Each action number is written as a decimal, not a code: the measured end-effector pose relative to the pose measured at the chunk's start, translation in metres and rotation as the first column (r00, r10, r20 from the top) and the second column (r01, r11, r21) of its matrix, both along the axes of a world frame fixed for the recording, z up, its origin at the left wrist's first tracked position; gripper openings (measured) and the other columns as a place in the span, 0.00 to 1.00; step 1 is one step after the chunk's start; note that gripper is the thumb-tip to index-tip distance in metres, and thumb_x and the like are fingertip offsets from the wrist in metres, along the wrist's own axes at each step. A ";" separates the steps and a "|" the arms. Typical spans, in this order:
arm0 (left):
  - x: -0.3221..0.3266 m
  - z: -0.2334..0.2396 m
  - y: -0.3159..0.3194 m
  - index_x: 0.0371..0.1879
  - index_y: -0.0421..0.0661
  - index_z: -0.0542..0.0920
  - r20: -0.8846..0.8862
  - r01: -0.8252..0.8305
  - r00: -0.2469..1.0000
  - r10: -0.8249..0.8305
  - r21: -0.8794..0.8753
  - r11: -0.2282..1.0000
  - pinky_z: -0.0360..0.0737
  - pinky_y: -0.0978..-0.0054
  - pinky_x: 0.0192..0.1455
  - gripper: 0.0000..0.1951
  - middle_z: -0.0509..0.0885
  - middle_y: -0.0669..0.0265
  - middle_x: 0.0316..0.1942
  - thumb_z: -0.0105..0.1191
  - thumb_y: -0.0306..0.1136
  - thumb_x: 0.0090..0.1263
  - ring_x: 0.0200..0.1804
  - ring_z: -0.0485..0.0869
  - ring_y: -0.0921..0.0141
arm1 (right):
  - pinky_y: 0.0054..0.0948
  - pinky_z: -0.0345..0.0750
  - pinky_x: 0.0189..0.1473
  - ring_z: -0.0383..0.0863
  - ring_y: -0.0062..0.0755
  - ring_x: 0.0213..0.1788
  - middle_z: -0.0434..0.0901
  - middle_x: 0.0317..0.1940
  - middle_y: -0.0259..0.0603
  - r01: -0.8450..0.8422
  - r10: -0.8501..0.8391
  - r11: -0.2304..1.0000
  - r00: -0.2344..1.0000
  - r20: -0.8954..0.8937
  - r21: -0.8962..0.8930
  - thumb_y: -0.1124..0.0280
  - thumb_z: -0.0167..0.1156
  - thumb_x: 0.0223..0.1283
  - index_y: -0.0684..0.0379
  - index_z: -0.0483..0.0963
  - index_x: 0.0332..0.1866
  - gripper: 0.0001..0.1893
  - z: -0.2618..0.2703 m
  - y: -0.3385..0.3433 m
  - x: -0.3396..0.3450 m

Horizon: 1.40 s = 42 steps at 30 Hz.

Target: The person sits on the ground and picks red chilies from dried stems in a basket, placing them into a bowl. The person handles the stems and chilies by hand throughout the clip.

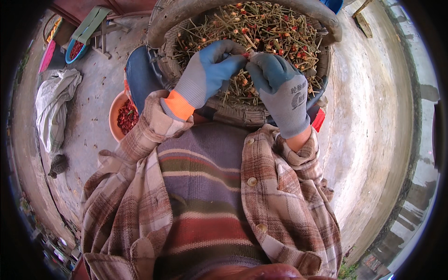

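My left hand (213, 71), in a blue-and-grey coated work glove with an orange cuff, pinches a small red piece (246, 55), apparently dried chili. Against it come the fingertips of my right hand (280, 82), in a similar glove that bears printing; they close on the piece's pale end, partly hidden by the fingers. Both hands are above a large woven basket (253, 119) resting around my lap, with a thick curved wooden handle (245, 5) across its far side. Inside lies a heap of dried stalks and chili caps (255, 28) with red and orange bits.
An orange basin (113, 115) of red chili pieces (127, 117) stands beside the basket at left. Farther left are a white sack (56, 105), a green-topped bench (91, 24) and a blue basin (69, 60). A wooden object (363, 24) sits on the concrete floor (364, 105) at right.
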<state>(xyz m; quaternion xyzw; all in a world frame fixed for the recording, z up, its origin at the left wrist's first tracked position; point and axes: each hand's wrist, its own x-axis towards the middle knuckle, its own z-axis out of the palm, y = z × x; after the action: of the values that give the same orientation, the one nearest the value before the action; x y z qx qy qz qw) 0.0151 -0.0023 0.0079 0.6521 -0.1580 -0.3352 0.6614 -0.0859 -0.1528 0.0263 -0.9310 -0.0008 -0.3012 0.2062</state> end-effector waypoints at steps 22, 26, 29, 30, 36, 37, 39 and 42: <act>-0.003 0.010 0.007 0.49 0.43 0.82 -0.091 0.010 0.996 -0.024 -0.151 0.989 0.66 0.82 0.19 0.12 0.81 0.70 0.27 0.60 0.37 0.74 0.17 0.72 0.81 | 0.24 0.78 0.32 0.82 0.23 0.28 0.86 0.32 0.37 0.114 0.073 0.398 0.985 -0.156 0.910 0.73 0.66 0.67 0.62 0.82 0.46 0.07 0.015 0.013 -0.008; 0.000 0.008 0.010 0.52 0.43 0.80 -0.186 0.035 0.980 -0.076 -0.216 0.976 0.63 0.83 0.18 0.13 0.81 0.69 0.28 0.59 0.36 0.74 0.16 0.70 0.82 | 0.21 0.76 0.32 0.79 0.20 0.27 0.83 0.30 0.33 0.125 0.155 0.141 0.977 -0.146 0.982 0.68 0.64 0.70 0.62 0.81 0.46 0.08 0.012 0.007 -0.007; 0.001 0.001 0.010 0.51 0.44 0.80 -0.220 0.023 0.972 -0.078 -0.241 0.970 0.61 0.84 0.17 0.12 0.80 0.69 0.28 0.59 0.35 0.74 0.16 0.69 0.83 | 0.23 0.76 0.32 0.78 0.21 0.28 0.81 0.30 0.33 0.131 0.201 -0.048 0.972 -0.119 0.990 0.65 0.63 0.72 0.60 0.80 0.46 0.09 0.008 0.008 -0.005; 0.000 0.000 0.010 0.50 0.45 0.80 -0.231 0.012 0.970 -0.070 -0.244 0.970 0.60 0.84 0.17 0.11 0.80 0.70 0.28 0.59 0.35 0.75 0.16 0.68 0.84 | 0.24 0.76 0.32 0.77 0.21 0.28 0.80 0.30 0.32 0.124 0.229 -0.130 0.969 -0.092 0.984 0.65 0.62 0.72 0.60 0.80 0.47 0.09 0.004 0.007 -0.005; -0.002 -0.003 0.009 0.42 0.48 0.78 -0.314 0.011 0.941 -0.124 -0.338 0.941 0.59 0.84 0.17 0.05 0.80 0.71 0.28 0.57 0.35 0.76 0.15 0.65 0.84 | 0.27 0.74 0.36 0.74 0.21 0.31 0.78 0.32 0.31 0.025 0.322 -0.557 0.928 0.188 0.830 0.64 0.58 0.77 0.57 0.76 0.48 0.08 -0.020 0.006 -0.003; -0.002 -0.003 0.009 0.45 0.48 0.78 -0.334 0.010 0.933 -0.134 -0.348 0.937 0.59 0.84 0.17 0.05 0.79 0.72 0.29 0.55 0.34 0.78 0.16 0.64 0.84 | 0.28 0.74 0.37 0.74 0.21 0.32 0.78 0.33 0.30 0.008 0.315 -0.612 0.920 0.234 0.791 0.63 0.58 0.77 0.57 0.76 0.48 0.08 -0.023 0.007 -0.002; -0.003 -0.002 0.010 0.49 0.48 0.78 -0.373 0.007 0.915 -0.154 -0.366 0.930 0.60 0.85 0.18 0.07 0.79 0.72 0.30 0.51 0.34 0.81 0.16 0.63 0.84 | 0.27 0.74 0.38 0.74 0.22 0.33 0.78 0.33 0.30 -0.024 0.278 -0.666 0.919 0.278 0.746 0.63 0.57 0.77 0.56 0.76 0.48 0.09 -0.029 0.011 -0.001; -0.005 -0.002 0.008 0.42 0.47 0.77 -0.411 -0.025 0.894 -0.180 -0.447 0.894 0.62 0.85 0.17 0.04 0.79 0.72 0.29 0.53 0.33 0.78 0.16 0.65 0.84 | 0.27 0.73 0.38 0.73 0.23 0.32 0.80 0.35 0.31 -0.079 0.225 -0.722 0.913 0.341 0.688 0.63 0.55 0.79 0.57 0.77 0.49 0.09 -0.036 0.016 0.001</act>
<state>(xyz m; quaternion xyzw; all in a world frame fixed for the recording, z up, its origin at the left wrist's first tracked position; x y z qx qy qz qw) 0.0099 0.0056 0.0056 0.3849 -0.1019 -0.4566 0.7956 -0.0846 -0.1370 -0.0092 -0.1706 0.0899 -0.0326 0.9807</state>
